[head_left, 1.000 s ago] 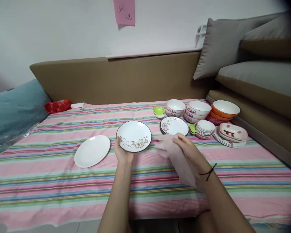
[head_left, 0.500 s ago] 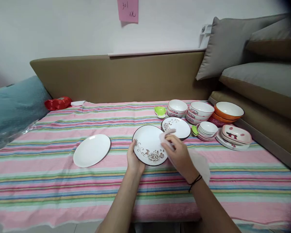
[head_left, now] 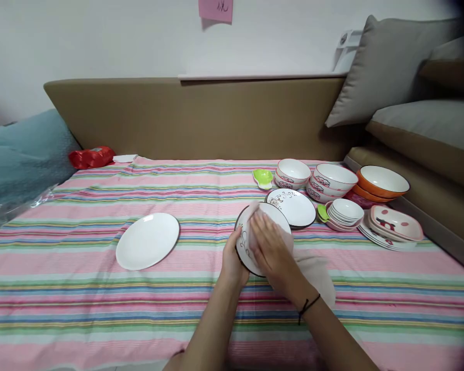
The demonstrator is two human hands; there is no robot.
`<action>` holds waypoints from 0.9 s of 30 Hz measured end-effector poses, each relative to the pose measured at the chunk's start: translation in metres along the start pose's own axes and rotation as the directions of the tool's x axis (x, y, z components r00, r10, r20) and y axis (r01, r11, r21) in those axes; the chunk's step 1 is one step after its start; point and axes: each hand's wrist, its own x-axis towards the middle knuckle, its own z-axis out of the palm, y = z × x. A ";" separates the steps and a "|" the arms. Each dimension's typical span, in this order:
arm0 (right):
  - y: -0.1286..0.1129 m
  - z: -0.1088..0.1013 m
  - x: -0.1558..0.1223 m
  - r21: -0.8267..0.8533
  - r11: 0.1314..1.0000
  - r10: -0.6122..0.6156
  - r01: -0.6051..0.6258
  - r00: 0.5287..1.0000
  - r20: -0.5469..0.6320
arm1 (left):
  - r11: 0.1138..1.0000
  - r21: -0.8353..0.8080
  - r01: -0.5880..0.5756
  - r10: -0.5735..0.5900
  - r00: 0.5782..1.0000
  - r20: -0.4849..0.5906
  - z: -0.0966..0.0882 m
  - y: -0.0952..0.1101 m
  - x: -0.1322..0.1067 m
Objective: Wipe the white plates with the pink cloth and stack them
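Note:
Tilted toward me over the striped cloth, a white flower-patterned plate (head_left: 243, 247) with a dark rim is gripped at its lower left edge by my left hand (head_left: 234, 263). My right hand (head_left: 271, 250) lies across the plate's face, pressing a thin whitish wiping cloth (head_left: 317, 281) against it. Part of that cloth hangs down to the right, below the wrist. The hand and cloth hide much of the flower pattern. Just behind is a matching plate (head_left: 299, 208), apparently stacked on another. A plain white plate (head_left: 149, 241) lies apart on the left.
White patterned bowls (head_left: 336, 178), orange bowls (head_left: 384, 180), small white bowls (head_left: 346, 210) and pink-rimmed dishes (head_left: 398, 221) stand in stacks at right. A green dish (head_left: 263, 178) sits behind the plates. Cushions (head_left: 429, 123) border the right; a red package (head_left: 92, 157) lies far left.
My right hand has gone from pinching the cloth near the plate's right edge to lying flat over its face. The held plate is tilted more and sits further right in view, which has also shifted.

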 end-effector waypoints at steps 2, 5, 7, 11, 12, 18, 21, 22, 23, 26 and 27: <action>-0.006 0.003 -0.004 -0.014 0.997 -0.071 0.073 0.992 0.107 | 1.000 -0.005 -0.014 0.014 1.000 -0.015 -0.002 0.005 0.002; -0.006 0.004 -0.009 -0.068 0.998 0.025 -0.020 0.997 0.074 | 0.996 -0.032 -0.089 0.088 0.995 -0.051 -0.003 0.016 0.004; -0.002 0.005 -0.009 -0.094 0.985 0.143 -0.144 0.990 -0.016 | 0.990 -0.032 -0.136 0.134 0.989 -0.057 -0.002 0.020 0.005; 0.001 0.003 0.000 -0.020 0.992 0.122 -0.124 0.987 -0.110 | 0.994 0.013 -0.108 0.108 0.993 -0.049 0.001 0.019 0.000; 0.000 0.000 0.002 0.011 0.996 0.094 -0.094 0.985 -0.143 | 0.995 0.022 -0.095 0.096 0.994 -0.049 0.002 0.017 -0.002; 0.005 -0.020 0.004 0.204 0.979 0.041 0.003 0.976 -0.212 | 0.996 0.065 -0.066 0.069 0.997 -0.042 0.009 0.016 -0.013; 0.009 -0.020 0.005 0.237 0.971 0.023 0.018 0.985 -0.169 | 0.997 0.049 -0.064 0.066 0.997 -0.031 0.013 0.014 -0.016; 0.008 -0.018 0.006 0.218 0.976 0.029 0.006 0.987 -0.160 | 0.997 0.050 -0.057 0.058 0.998 -0.023 0.014 0.012 -0.016; 0.006 -0.015 0.006 0.189 0.982 0.043 -0.015 0.988 -0.148 | 0.997 0.055 -0.049 0.050 0.999 -0.013 0.015 0.011 -0.017; -0.007 -0.005 0.004 0.104 0.992 0.079 -0.071 0.994 -0.073 | 0.996 0.071 -0.047 0.047 0.999 0.004 0.014 0.008 -0.018; -0.012 -0.003 0.002 0.088 0.995 0.057 -0.053 0.997 -0.043 | 0.996 0.070 -0.056 0.056 0.998 0.001 0.013 0.008 -0.018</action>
